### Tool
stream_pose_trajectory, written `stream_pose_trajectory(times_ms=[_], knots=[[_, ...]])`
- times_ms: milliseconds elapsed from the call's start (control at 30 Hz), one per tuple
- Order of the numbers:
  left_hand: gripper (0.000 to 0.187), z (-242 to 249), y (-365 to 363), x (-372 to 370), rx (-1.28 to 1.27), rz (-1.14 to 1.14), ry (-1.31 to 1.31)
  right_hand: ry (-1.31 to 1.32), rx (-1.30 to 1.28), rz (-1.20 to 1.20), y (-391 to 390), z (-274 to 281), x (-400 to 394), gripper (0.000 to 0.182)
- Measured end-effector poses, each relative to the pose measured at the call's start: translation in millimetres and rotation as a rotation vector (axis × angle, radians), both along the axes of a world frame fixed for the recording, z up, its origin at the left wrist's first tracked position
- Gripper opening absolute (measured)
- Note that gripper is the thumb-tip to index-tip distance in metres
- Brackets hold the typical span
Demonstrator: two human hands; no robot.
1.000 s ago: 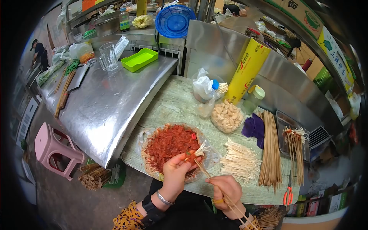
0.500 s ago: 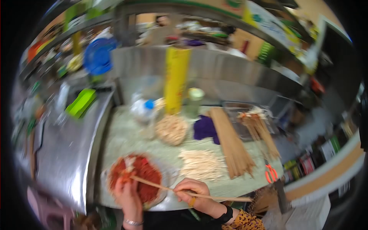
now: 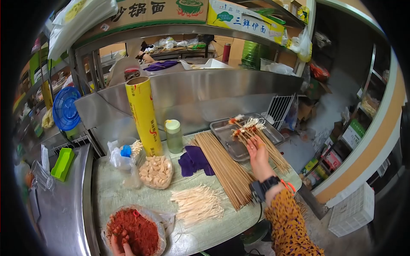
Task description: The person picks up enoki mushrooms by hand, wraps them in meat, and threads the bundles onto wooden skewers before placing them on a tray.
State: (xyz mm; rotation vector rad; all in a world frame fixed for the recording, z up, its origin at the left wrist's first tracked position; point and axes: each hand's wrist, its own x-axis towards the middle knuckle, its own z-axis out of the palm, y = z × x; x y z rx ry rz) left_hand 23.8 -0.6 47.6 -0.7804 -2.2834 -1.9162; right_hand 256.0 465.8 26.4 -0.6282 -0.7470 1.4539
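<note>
head view, one moment at a steel-backed prep counter. right hand (image 3: 258,150) — centre right of the frame, arm stretched out in a leopard-print sleeve with a dark wrist device — lies over the near end of the finished skewers (image 3: 256,135), fingers extended and only loosely curled; whether it actually grips a stick cannot be told. these skewers rest with their loaded tips in the metal tray (image 3: 222,128) at centre right and their handles trailing toward the lower right over its near edge. left hand (image 3: 119,242) — bottom left edge of the frame, only partly in view — has its fingers bent down into the red minced mixture (image 3: 136,230), which sits in a plastic-lined bowl; what the fingers have hold of is hidden. between the two hands: a loose pile of enoki mushrooms (image 3: 197,205) at lower centre, and just right of it a fan of bare bamboo sticks (image 3: 224,166). behind, toward upper left centre, stand a bowl of pale pieces (image 3: 156,170), a purple cloth (image 3: 194,161), a green-capped bottle (image 3: 173,135) and an upright yellow film roll (image 3: 143,115).
</note>
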Motion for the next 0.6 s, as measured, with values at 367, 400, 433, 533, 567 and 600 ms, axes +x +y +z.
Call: stream_pose_trajectory(times_ms=[367,400,433,533,567,600], knots=[[0.036,-70.6,-5.2,-31.9,0.266,-0.067,-0.192,0.063,-0.331,0.194,26.8,-42.9,11.9,0.028],[0.036,-63.3,-10.7,-31.2,0.179,-0.092,-0.209,0.036,-0.380,0.231,0.8,-33.8,1.4,0.028],[0.036,-56.5,-10.5,-29.2,0.108,-0.089,-0.163,-0.102,-0.283,0.323,-28.8,-10.6,-7.2,0.025],[0.037,-55.2,-7.8,-25.3,0.250,-0.099,-0.226,-0.421,-0.074,0.535,-96.5,26.5,-34.2,0.017],[0.037,-56.0,-7.8,-25.6,0.250,-0.083,-0.230,-0.600,0.043,0.623,-117.8,32.9,-43.4,0.014],[0.038,-57.8,-8.2,-25.7,0.270,-0.097,-0.226,-0.701,0.139,0.689,-137.1,38.1,-53.2,0.011]])
